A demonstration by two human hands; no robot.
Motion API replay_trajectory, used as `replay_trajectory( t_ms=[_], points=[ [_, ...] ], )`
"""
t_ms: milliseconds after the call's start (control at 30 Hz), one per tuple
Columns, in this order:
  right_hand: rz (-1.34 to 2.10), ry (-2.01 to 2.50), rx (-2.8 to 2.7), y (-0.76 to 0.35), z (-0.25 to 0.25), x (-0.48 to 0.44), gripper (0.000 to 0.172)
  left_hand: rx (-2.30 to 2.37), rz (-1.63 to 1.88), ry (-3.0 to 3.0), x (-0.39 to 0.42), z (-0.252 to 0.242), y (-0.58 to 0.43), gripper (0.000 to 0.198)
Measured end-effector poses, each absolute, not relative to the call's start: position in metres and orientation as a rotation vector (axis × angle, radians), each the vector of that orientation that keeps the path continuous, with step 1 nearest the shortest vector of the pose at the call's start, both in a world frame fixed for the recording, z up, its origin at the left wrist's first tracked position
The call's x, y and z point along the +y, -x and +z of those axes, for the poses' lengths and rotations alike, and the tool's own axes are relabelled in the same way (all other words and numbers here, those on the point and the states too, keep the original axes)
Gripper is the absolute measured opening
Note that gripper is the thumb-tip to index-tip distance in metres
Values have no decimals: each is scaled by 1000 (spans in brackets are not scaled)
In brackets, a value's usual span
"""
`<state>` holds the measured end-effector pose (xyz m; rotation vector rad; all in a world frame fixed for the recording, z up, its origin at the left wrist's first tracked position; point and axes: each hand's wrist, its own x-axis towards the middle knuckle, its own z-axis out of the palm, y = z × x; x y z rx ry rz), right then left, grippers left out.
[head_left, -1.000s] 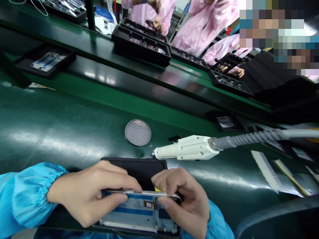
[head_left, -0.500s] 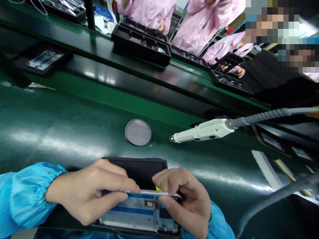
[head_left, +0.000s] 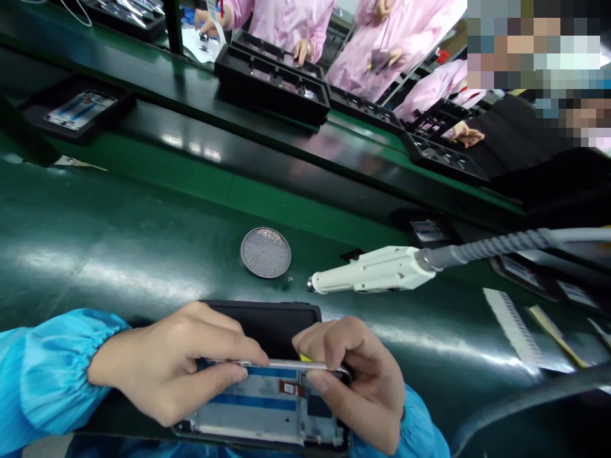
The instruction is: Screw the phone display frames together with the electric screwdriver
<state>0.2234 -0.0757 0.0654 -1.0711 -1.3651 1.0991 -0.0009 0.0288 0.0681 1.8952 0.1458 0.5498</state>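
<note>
From the head camera, a green anti-static workbench slopes across the view under bright strip-light reflections. Beyond it, a dark conveyor rail carries black parts trays, and co-workers in pink smocks stand along the far side.

At the near edge, the person's left hand and right hand, both in blue cuffed sleeves, are clenched in a firm pinch on a slim silver-edged phone part. Fingers sit above it and thumbs below. Seen almost edge-on, its long axis runs left to right across the view, slightly tilted and level with the hands. Just below it lies an open phone housing with blue strips, on a black pad. I can't tell whether the two are joined.

Beyond the pad sit a round perforated metal disc and a white electric screwdriver on a grey hose, its tip pointing toward the disc. Nothing stands between them and the hands. Barcode label strips lie off to the right.
</note>
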Motion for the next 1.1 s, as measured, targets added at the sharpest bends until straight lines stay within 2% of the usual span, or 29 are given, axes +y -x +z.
replay_trajectory(
  t_ms=[400, 733, 1100],
  points=[
    [1259, 1001, -1322, -229, 58, -66, 17, 206, 409, -1721, 33, 70, -2, 23],
    [1338, 916, -1273, -227, 60, -67, 14, 217, 325, -1651, 35, 73, -5, 20],
    [1299, 1010, -1224, -226, 63, -70, 16, 266, 260, -1601, 34, 72, -5, 17]
  ],
)
